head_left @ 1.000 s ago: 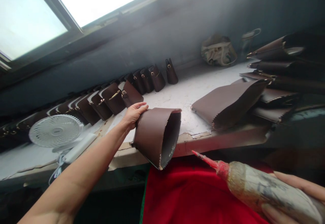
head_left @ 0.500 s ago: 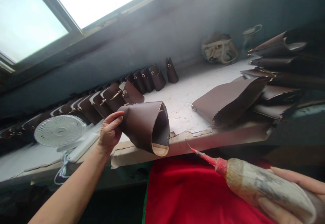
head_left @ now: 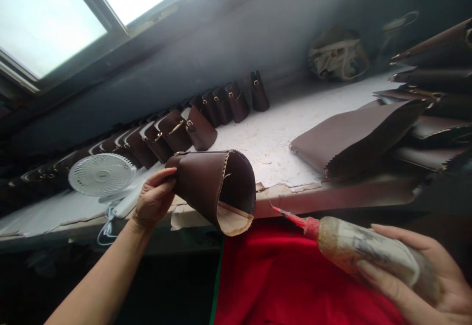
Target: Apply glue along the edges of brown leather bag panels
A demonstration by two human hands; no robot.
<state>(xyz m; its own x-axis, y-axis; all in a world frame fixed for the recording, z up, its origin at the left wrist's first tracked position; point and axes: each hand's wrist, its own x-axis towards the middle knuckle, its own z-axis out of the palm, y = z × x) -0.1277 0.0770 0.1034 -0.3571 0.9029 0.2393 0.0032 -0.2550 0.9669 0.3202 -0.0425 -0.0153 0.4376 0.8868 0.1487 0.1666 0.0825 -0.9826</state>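
My left hand (head_left: 157, 197) pinches the narrow end of a brown leather piece (head_left: 202, 177), shaped like a small bag body. Its wide zigzag-edged opening faces right, showing a dark inside and a pale strip along the lower rim. In my right hand (head_left: 413, 266) is a grimy glue bottle (head_left: 365, 246) with a red nozzle and a thin tip. That tip points left toward the opening, a short gap away from the rim. My right fingers wrap around the bottle. Beneath both lies red cloth (head_left: 280, 271) with a green edge.
A white fan (head_left: 102, 175) stands on the paper-covered table (head_left: 275, 143) at left. Behind it run rows of brown leather pieces (head_left: 175, 131) with buckles. More leather pieces (head_left: 354, 135) are piled at right. A cloth bag (head_left: 337, 57) sits by the wall.
The leather piece has turned so its opening faces me more. The glue bottle has shifted slightly left, its tip nearer the rim. The camera view has shifted too.
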